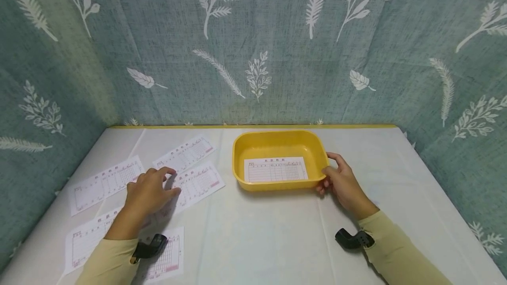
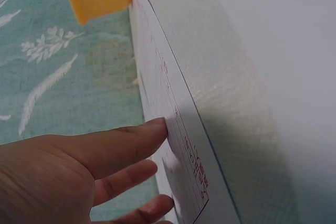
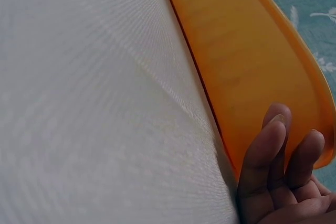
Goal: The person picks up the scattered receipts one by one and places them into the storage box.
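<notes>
My left hand [image 1: 148, 195] is over a printed paper slip [image 1: 202, 184] on the left of the table, thumb and fingers spread apart. In the left wrist view, fingertips [image 2: 160, 125] meet the surface of that slip. At the middle back stands a yellow plastic tray [image 1: 277, 184] with one printed slip [image 1: 276, 169] lying inside. My right hand [image 1: 345, 184] holds the tray's right end, the thumb at the rim and other fingers below it. The right wrist view has bent fingers [image 3: 262, 150] against the tray's outer wall.
More printed slips lie around the left hand: one behind it [image 1: 184, 154], one to its left [image 1: 107, 184], others nearer the front [image 1: 85, 243]. A white cloth covers the table [image 1: 269, 241]. Leaf-patterned fabric [image 1: 253, 69] rises behind the back edge and along both sides.
</notes>
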Demonstrator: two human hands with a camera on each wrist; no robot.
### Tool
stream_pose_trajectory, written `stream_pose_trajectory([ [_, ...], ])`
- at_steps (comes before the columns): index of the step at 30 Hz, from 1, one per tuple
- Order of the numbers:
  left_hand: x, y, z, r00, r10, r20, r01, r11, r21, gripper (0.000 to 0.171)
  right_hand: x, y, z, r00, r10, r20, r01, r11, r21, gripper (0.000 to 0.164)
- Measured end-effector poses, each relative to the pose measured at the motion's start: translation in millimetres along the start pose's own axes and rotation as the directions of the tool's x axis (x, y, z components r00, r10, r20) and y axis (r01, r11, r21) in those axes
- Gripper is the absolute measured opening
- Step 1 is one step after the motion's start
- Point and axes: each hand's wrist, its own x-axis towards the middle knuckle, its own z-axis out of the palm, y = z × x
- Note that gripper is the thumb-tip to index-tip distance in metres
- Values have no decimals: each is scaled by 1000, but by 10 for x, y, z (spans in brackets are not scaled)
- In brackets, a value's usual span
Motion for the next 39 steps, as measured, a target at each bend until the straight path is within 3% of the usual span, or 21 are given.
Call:
stream_pose_trajectory([
  [39, 7, -8, -57, 995, -86, 59, 85, 996, 29, 75, 12, 22, -19, 999, -32, 29, 32, 999, 11, 56],
])
